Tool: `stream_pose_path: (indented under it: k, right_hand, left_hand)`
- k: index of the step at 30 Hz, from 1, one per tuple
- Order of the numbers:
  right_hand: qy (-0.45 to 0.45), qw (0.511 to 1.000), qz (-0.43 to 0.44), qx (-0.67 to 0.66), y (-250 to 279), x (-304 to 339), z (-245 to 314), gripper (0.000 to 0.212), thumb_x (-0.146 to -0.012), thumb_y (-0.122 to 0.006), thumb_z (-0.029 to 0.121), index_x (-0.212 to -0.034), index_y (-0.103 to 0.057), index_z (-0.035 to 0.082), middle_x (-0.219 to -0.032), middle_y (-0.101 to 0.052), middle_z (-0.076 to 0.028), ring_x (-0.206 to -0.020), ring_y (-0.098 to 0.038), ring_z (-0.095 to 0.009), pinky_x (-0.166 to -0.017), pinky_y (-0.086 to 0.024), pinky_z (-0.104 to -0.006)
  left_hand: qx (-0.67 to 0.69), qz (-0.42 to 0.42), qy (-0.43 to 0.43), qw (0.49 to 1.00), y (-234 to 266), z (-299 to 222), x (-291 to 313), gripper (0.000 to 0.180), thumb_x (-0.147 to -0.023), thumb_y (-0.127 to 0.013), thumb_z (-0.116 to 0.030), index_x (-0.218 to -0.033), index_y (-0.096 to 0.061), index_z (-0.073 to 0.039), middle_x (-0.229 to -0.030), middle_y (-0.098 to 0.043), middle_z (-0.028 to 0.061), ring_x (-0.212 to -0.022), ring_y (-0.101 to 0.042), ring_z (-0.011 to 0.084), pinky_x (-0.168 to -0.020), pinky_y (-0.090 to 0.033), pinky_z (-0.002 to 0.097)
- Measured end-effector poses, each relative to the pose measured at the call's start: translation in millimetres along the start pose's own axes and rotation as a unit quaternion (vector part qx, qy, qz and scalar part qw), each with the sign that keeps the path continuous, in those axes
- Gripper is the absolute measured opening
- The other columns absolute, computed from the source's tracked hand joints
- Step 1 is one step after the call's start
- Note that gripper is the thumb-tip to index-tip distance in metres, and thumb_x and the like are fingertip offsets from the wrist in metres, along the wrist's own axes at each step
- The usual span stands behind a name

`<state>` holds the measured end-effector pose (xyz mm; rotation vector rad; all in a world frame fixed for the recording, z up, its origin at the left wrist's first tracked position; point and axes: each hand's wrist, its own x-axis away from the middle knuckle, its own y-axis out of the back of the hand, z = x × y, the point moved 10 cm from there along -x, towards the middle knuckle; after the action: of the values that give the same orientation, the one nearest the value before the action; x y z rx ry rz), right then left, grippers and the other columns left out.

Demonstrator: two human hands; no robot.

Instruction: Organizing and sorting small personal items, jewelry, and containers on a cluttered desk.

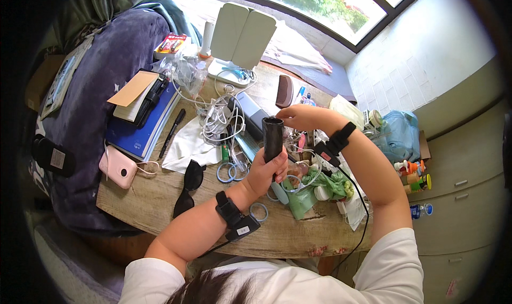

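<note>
My left hand [265, 172] is wrapped round a black tube-shaped pouch or case [273, 139], held upright above the table with its round top end facing up. Beside that top end is my right hand [300, 116], bent at the wrist. Its fingers reach left to the rim, loosely stretched, and nothing shows in them; whether they touch the rim I cannot tell. Behind the tube lie a grey-blue box [250, 108] and a tangle of white cables [217, 120]. Blue-handled scissors [228, 173] rest left of my left hand.
Black sunglasses [190, 187], a pink power bank [118, 167], a black pen [172, 133] and a blue notebook [128, 139] lie at the left. A white folding mirror or stand [240, 37] rises at the back. Green plastic bags [304, 200] and clutter lie at the right.
</note>
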<state>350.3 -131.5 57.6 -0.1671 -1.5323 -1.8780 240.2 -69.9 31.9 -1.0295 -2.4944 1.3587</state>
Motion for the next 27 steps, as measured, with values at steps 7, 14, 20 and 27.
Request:
stream_pose_path:
  k: [7, 14, 20, 27]
  right_hand:
    - [0.048, 0.942, -0.100, -0.315, 18, 38, 24, 0.049, -0.093, -0.054, 0.043, -0.117, -0.060, 0.000, -0.109, -0.064, -0.011, -0.101, -0.059, -0.020, -0.089, -0.046, -0.0333]
    - [0.099, 0.866, 0.016, -0.490, -35, 54, 69, 0.038, -0.084, -0.071, 0.021, -0.112, -0.059, -0.002, -0.102, -0.064, -0.006, -0.095, -0.057, -0.011, -0.086, -0.048, -0.0296]
    - [0.068, 0.867, -0.101, -0.483, -20, 54, 48, 0.028, -0.083, -0.072, 0.018, -0.102, -0.065, -0.002, -0.090, -0.067, -0.004, -0.083, -0.060, -0.008, -0.077, -0.050, -0.0256]
    - [0.013, 0.829, -0.162, -0.535, -3, 53, 33, 0.027, -0.083, -0.072, 0.021, -0.097, -0.067, -0.001, -0.087, -0.067, -0.004, -0.081, -0.061, -0.008, -0.075, -0.049, -0.0249]
  left_hand:
    - [0.000, -0.017, 0.004, 1.000, 5, 1, 2, 0.024, -0.094, -0.057, -0.028, -0.085, -0.044, -0.009, -0.061, -0.039, -0.0007, -0.051, -0.042, 0.0107, -0.049, -0.037, 0.0249]
    - [0.002, -0.026, -0.010, 1.000, 10, 4, 3, 0.021, -0.091, -0.060, -0.026, -0.084, -0.047, -0.010, -0.063, -0.041, 0.0000, -0.054, -0.045, 0.0132, -0.049, -0.041, 0.0262]
    - [-0.028, -0.044, -0.015, 0.999, 9, -1, -2, 0.021, -0.090, -0.060, -0.025, -0.085, -0.049, -0.009, -0.065, -0.043, 0.0007, -0.056, -0.048, 0.0145, -0.050, -0.043, 0.0277]
    - [0.024, -0.037, -0.029, 0.999, 4, -5, -3, 0.026, -0.092, -0.058, -0.026, -0.105, -0.052, -0.004, -0.072, -0.053, 0.0051, -0.060, -0.054, 0.0157, -0.054, -0.047, 0.0268]
